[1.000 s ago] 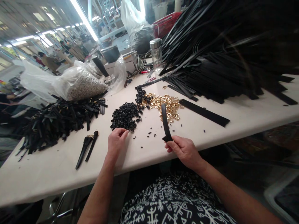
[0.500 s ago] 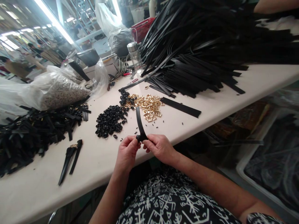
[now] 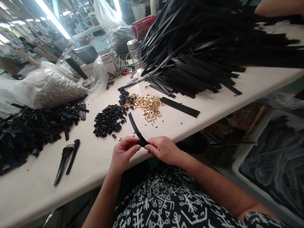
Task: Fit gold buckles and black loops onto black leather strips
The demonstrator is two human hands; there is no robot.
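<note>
A short black strap (image 3: 135, 125) is held in front of me at the table's near edge, its free end curving up and away to the left. My right hand (image 3: 163, 148) pinches its lower part between thumb and fingers. At the strap's left side, my left hand (image 3: 124, 154) has its thumb and fingertips closed on it near a fold; the exact grip is partly hidden. Beyond my hands lie a heap of small black loops (image 3: 108, 122) and a pile of gold-coloured metal buckles (image 3: 149, 106). A flat black strip (image 3: 181, 107) lies right of the buckles.
Long black straps (image 3: 190, 72) are heaped at the back right, and shorter black pieces (image 3: 28, 136) at the left. Two finished-looking straps (image 3: 63, 161) lie nearer me. A glass bottle (image 3: 136, 58) stands behind. A white-rimmed bin (image 3: 237, 161) is below at right.
The strap's free end has swung left and its lower part now lies flatter. My left hand has shifted left, its fingers less tightly bunched. The whole view has moved slightly.
</note>
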